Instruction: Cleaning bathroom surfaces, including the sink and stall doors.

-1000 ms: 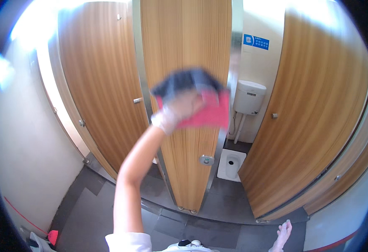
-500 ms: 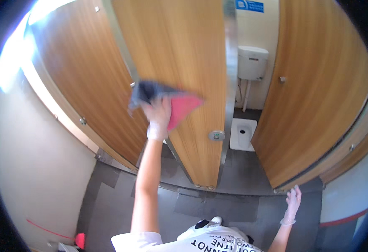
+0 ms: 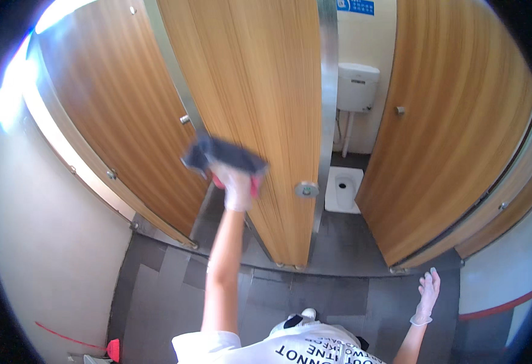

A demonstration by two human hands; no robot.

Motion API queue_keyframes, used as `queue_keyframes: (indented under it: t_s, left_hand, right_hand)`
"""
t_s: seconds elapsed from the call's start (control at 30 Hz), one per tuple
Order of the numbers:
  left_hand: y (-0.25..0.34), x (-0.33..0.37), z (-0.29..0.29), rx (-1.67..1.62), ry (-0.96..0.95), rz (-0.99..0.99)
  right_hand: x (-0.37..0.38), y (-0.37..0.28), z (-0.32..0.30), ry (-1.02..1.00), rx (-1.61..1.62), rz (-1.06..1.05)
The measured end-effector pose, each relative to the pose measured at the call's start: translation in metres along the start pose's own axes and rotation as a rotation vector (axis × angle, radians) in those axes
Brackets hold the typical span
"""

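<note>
The gloved left hand (image 3: 235,188) grasps one grey-and-pink cloth (image 3: 232,155), left of centre, before one wooden panel (image 3: 247,73) bearing one round lock (image 3: 306,190). The gloved right hand (image 3: 426,296), lower right, is loosely curled and free. Two wooden doors (image 3: 448,133) flank one cistern (image 3: 358,88) and one squat toilet (image 3: 342,203), right of centre.

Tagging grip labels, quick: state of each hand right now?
Translucent-gloved left hand: closed, holding a dark-grey and pink cloth.
Translucent-gloved right hand: open, loosely curled, nothing visibly held.
</note>
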State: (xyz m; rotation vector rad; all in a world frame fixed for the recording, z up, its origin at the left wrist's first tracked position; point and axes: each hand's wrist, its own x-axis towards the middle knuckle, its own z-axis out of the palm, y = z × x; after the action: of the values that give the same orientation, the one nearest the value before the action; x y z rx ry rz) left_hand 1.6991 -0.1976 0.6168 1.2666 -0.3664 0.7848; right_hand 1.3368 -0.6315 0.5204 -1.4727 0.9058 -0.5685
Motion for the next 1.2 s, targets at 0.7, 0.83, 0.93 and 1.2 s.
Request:
queue_keyframes:
  t_s: [0.7,0.83,0.93,1.2]
  left_hand:
    - [-0.026,-0.060,0.039,0.805,-0.987,0.652]
    - [0.014,-0.032,0.075,0.927,-1.311,0.473]
    - [0.069,-0.002,0.110,1.148,-1.129,0.621]
    - [0.153,0.070,0.177,1.082,-0.647,0.892]
  right_hand:
    - [-0.017,0.002,-0.001,0.050,0.096,-0.019]
    - [-0.020,0.002,-0.004,0.084,0.106,-0.001]
    - [-0.023,0.004,-0.009,0.114,0.093,0.024]
    - [-0.033,0.023,-0.019,0.152,0.103,0.023]
